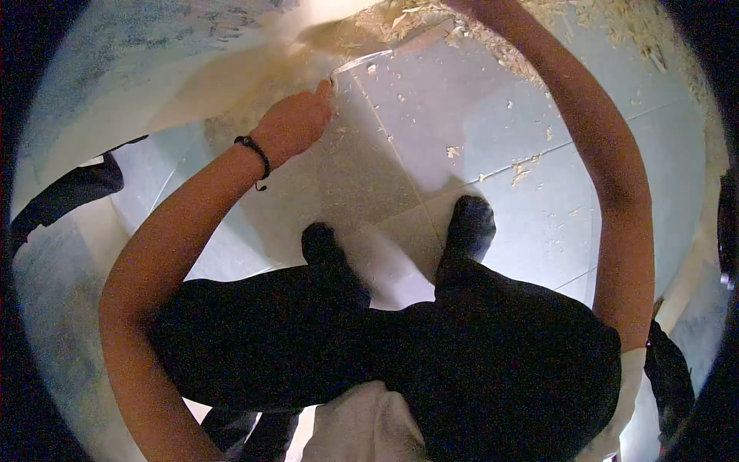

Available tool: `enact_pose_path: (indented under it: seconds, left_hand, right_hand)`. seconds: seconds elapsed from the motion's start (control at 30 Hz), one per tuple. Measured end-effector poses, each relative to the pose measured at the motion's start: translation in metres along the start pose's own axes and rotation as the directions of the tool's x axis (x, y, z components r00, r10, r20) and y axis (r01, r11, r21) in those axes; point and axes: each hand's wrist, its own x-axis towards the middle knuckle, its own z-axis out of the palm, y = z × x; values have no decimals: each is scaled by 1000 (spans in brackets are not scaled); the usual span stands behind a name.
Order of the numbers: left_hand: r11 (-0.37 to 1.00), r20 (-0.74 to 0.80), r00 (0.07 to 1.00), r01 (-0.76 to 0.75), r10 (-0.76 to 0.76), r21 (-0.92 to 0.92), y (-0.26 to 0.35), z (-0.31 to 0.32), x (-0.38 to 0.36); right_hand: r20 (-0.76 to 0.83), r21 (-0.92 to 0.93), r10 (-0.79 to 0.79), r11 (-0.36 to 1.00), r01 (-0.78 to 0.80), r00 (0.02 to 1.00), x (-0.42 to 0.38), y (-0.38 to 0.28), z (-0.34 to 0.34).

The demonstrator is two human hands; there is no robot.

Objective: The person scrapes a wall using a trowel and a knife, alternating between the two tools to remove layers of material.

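My left hand [296,122], with a dark braided bracelet at the wrist, is closed at the upper left of centre, its thumb pointing away from me. Just past the thumb begins a thin, pale, shiny edge [362,61] that runs up to the right; I cannot make out what it belongs to, or what the fingers hold. Beyond it lies a light brown strip [426,37] among wood shavings [500,55]. My right forearm [573,96] reaches up and leaves the view at the top edge, so my right hand is out of sight.
Grey floor tiles [539,223] carry scattered shavings, heaped thickest at the top and upper right. A large pale surface [154,58] curves along the upper left. My dark-clad legs [493,346] are bent, with both feet on the tiles. Dark objects show at the left [73,192] and lower right [668,377].
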Motion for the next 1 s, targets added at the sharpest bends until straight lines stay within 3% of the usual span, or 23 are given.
enact_pose_path:
  seconds: [0.07, 0.1, 0.2, 0.3, 0.4, 0.43, 0.53, 0.63, 0.7, 0.73, 0.77, 0.8, 0.87, 0.9, 0.97, 1.0]
  left_hand:
    - [1000, -31, 1000, -2, 2, 6, 0, 2, -2]
    - [1000, -43, 999, -1, 1, 9, -1, 4, -3]
    - [997, 29, 996, 81, -80, -20, 7, -3, -1]
    - [1000, -24, 999, 23, -22, 10, -6, 18, 0]
    - [998, 7, 999, 46, -46, 46, -1, 9, -6]
    - [997, 26, 998, 57, -58, 42, 1, 4, -6]
    - [996, 55, 994, 93, -93, 3, 5, -2, -8]
    - [997, 32, 997, 66, -64, -33, 5, 5, -4]
    - [999, 10, 999, 46, -46, 1, 5, 2, -9]
    - [995, 90, 991, 97, -95, -9, 6, -5, -8]
    - [989, 170, 975, 144, -140, -17, 12, -14, -4]
    - [982, 251, 952, 189, -176, -25, 15, -19, 0]
    - [992, 141, 983, 122, -117, -26, 5, -6, 0]
    - [995, 95, 992, 91, -88, -31, 2, 4, -3]
    - [983, 212, 962, 184, -173, -29, 16, -12, -1]
    - [974, 270, 939, 226, -212, -22, 21, -19, 0]
  right_hand:
    - [155, -146, 57, 989, -34, 986, 4, 8, 40]
    - [249, -72, 163, 986, -150, 955, -1, 8, 40]
    - [79, -24, 96, 995, -94, 992, -17, -19, 3]
    - [-96, 205, 143, 971, -121, 985, -20, -16, 12]
    - [-91, 63, 42, 997, -36, 995, -21, 2, 74]
    - [157, 9, 195, 980, -198, 968, -21, -12, 57]
    - [103, 288, 334, 892, -349, 937, -38, -45, 10]
    - [-361, 274, 300, 939, -208, 883, -47, -43, 51]
    - [-207, 189, 220, 965, -182, 953, -49, -37, 88]
    - [-129, 148, 180, 976, -160, 975, -51, -35, 102]
    - [-79, 78, 202, 977, -196, 976, -60, -41, 102]
    - [-72, 130, 266, 958, -255, 961, -66, -43, 102]
    - [-51, 229, 371, 908, -351, 927, -66, -56, 87]
    - [-134, 287, 352, 908, -304, 926, -66, -64, 81]
    - [-307, 377, 333, 903, -207, 892, -65, -70, 70]
    - [-306, 320, 289, 929, -188, 907, -66, -67, 74]
